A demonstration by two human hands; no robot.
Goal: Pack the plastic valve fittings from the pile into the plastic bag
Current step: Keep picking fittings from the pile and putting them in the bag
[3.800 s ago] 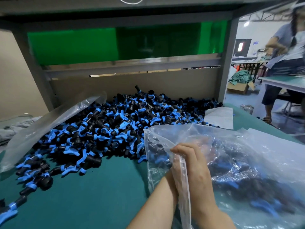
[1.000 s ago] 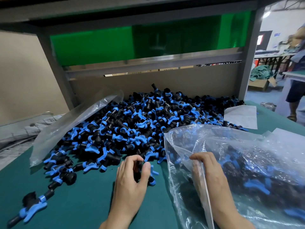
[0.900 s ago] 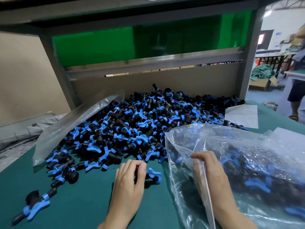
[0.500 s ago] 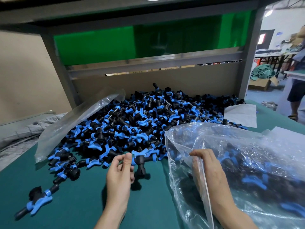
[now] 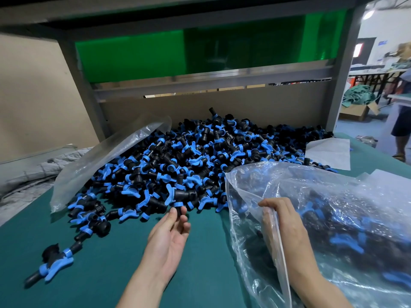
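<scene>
Head view: one fitting (image 5: pixel 178 207) sits at the near edge of the pile (image 5: pixel 200 156), its short black stub caught between the fingertips of the left hand (image 5: pixel 170 232). That hand is mostly spread, palm turned up and inward, fingers long and only lightly bent around the stub; a blue ring sits just above the fingertips. The pile is a loose heap of hard, matte black tube bodies with glossy blue collars and wing-shaped blue handles, spreading across the back of the table (image 5: pixel 111 281).

Just right of the pile lies the bag (image 5: pixel 333 196), clear, thin and heavily crinkled, with bright glints on its folds. The right hand (image 5: pixel 289 225) grips its rim, fingers curled over the edge and holding the mouth up toward the pile. Black and blue shapes show blurred through the film inside it.

The table has a smooth teal surface. A second bag (image 5: pixel 106 161), flat and clear, leans on the pile's left slope. A stray fitting (image 5: pixel 55 263) lies apart near the front left. A white sheet (image 5: pixel 329 154) rests at the pile's right edge. Grey quilted cloth (image 5: pixel 33 170) lies at far left. Behind stand a brown board (image 5: pixel 244 107) and a green panel (image 5: pixel 133 56). A person (image 5: pixel 402 121) stands at far right.
</scene>
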